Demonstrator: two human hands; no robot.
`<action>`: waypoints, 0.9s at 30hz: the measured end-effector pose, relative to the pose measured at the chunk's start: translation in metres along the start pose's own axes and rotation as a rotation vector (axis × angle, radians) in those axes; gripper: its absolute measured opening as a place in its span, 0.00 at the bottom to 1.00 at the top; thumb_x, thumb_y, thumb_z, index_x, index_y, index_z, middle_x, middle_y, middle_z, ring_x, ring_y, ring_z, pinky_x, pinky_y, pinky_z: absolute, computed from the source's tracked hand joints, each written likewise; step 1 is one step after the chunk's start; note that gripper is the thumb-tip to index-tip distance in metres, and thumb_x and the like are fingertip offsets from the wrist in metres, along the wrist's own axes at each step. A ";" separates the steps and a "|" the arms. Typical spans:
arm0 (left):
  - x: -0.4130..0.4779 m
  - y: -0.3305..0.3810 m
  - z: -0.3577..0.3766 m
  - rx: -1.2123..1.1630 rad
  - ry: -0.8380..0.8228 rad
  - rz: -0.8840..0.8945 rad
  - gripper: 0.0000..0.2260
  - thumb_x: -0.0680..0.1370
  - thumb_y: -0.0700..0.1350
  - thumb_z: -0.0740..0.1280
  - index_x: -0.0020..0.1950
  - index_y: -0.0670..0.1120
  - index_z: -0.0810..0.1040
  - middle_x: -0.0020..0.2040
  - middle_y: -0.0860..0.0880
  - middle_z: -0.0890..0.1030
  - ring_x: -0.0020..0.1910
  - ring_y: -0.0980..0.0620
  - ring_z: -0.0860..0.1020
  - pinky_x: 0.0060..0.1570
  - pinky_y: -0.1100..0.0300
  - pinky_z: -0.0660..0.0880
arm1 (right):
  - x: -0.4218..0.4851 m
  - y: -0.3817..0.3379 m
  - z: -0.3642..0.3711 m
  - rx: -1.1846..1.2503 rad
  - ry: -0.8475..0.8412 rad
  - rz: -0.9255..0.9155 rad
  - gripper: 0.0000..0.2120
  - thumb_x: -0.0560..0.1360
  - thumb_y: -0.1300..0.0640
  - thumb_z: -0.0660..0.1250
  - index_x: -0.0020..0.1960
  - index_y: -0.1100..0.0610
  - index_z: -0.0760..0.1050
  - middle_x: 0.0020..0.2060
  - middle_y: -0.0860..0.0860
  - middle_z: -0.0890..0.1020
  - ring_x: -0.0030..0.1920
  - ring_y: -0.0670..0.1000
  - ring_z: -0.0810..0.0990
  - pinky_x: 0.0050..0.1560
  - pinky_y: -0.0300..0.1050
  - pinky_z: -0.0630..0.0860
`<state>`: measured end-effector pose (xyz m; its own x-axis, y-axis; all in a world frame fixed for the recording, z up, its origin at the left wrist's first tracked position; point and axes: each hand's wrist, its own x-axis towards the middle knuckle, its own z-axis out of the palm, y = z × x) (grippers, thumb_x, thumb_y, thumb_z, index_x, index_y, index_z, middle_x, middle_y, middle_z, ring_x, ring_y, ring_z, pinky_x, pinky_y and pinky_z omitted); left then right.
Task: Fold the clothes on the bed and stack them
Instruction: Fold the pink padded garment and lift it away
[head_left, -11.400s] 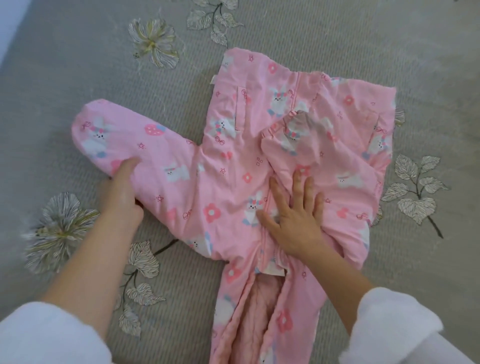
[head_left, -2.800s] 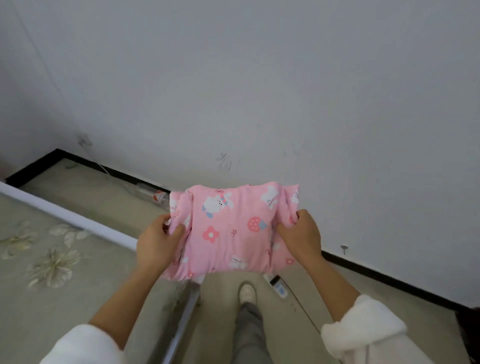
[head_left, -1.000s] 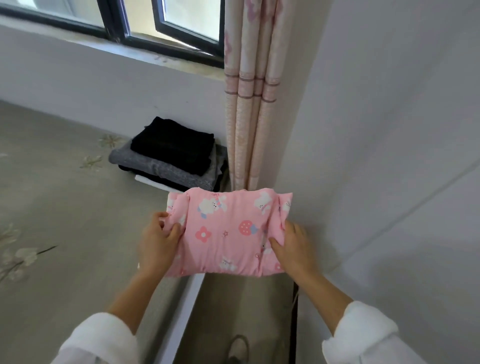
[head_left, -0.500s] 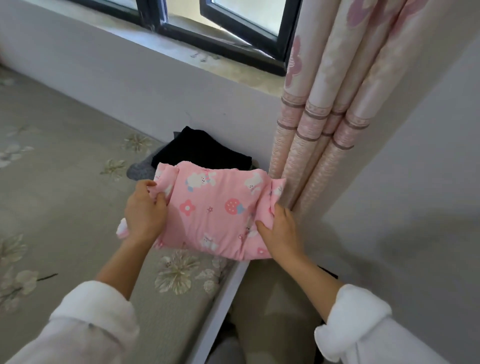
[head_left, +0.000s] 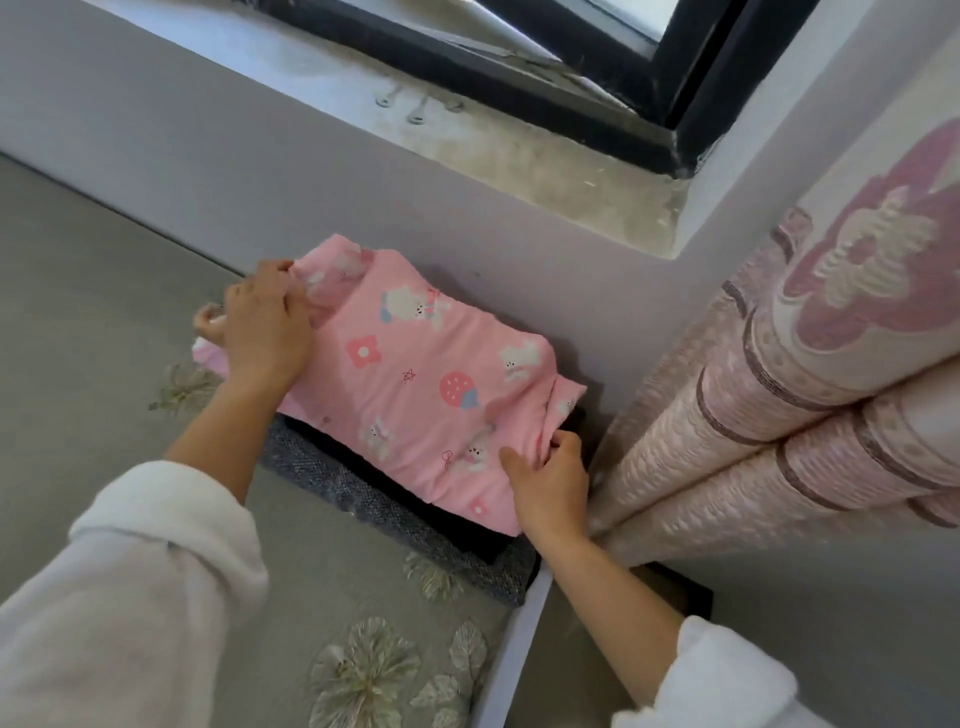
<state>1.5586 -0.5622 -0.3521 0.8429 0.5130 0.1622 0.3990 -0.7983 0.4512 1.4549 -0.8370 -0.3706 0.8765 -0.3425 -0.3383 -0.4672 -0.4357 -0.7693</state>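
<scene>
The folded pink jacket (head_left: 415, 384) with bunny and strawberry prints lies on top of a stack of folded clothes, a black piece (head_left: 467, 530) over a grey knit one (head_left: 363, 493), in the bed's corner by the wall. My left hand (head_left: 260, 327) grips the jacket's left end. At the jacket's near right corner, my right hand (head_left: 550, 483) pinches the fabric. Most of the stack is hidden under the jacket.
The grey bedspread (head_left: 104, 312) with leaf patterns spreads to the left and front. A wall with a windowsill (head_left: 519, 156) stands just behind the stack. Pink curtains (head_left: 779, 389) hang close on the right. The bed's white edge (head_left: 519, 634) runs beside a floor gap.
Both hands carried the folded pink jacket forward and down onto the stack of dark clothes. The view has moved closer to the corner.
</scene>
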 end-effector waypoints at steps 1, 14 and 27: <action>0.002 -0.004 0.012 0.033 -0.094 -0.016 0.19 0.78 0.45 0.56 0.69 0.51 0.67 0.66 0.42 0.73 0.66 0.42 0.68 0.66 0.39 0.52 | 0.005 0.005 0.006 0.008 -0.012 0.064 0.19 0.72 0.55 0.72 0.55 0.60 0.67 0.52 0.58 0.78 0.53 0.60 0.78 0.53 0.54 0.75; -0.029 -0.017 0.058 0.127 -0.384 0.295 0.27 0.76 0.69 0.45 0.75 0.64 0.54 0.79 0.51 0.48 0.77 0.47 0.39 0.70 0.39 0.36 | 0.042 -0.024 0.064 -0.645 -0.285 -0.715 0.29 0.80 0.47 0.52 0.78 0.42 0.45 0.77 0.46 0.39 0.75 0.46 0.32 0.74 0.48 0.32; -0.043 -0.070 0.130 0.115 -0.491 0.121 0.32 0.73 0.71 0.44 0.76 0.63 0.51 0.79 0.51 0.47 0.77 0.45 0.40 0.70 0.38 0.35 | 0.074 0.044 0.116 -0.797 -0.448 -0.618 0.27 0.78 0.35 0.38 0.70 0.33 0.26 0.71 0.39 0.26 0.71 0.43 0.24 0.71 0.51 0.27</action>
<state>1.5415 -0.5690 -0.5046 0.9446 0.2281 -0.2358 0.3017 -0.8865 0.3508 1.5127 -0.7851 -0.4920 0.8722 0.3822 -0.3052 0.2668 -0.8948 -0.3581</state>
